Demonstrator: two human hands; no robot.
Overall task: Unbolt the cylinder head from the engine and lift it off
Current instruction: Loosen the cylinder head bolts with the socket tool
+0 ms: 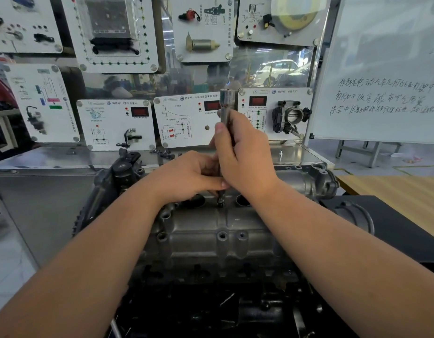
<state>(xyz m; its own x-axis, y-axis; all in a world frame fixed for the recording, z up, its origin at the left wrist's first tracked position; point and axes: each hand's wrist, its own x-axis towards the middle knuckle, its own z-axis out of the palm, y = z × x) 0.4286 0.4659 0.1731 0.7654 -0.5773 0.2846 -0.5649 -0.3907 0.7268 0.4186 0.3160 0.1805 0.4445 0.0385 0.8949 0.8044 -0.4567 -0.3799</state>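
The cylinder head (218,230) is seen at the centre of the frame, lying lengthwise from left to right atop the engine (211,311). It is a grey, grimy metal casting, with round bolt bosses along its near face. A bolt (220,202) is stood upright in its upper surface, under a chrome socket extension (226,108).

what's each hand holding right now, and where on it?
Right hand grips the upright socket extension around its middle shaft; its top end stands free. Left hand pinches the lower shaft just above the bolt on the cylinder head.
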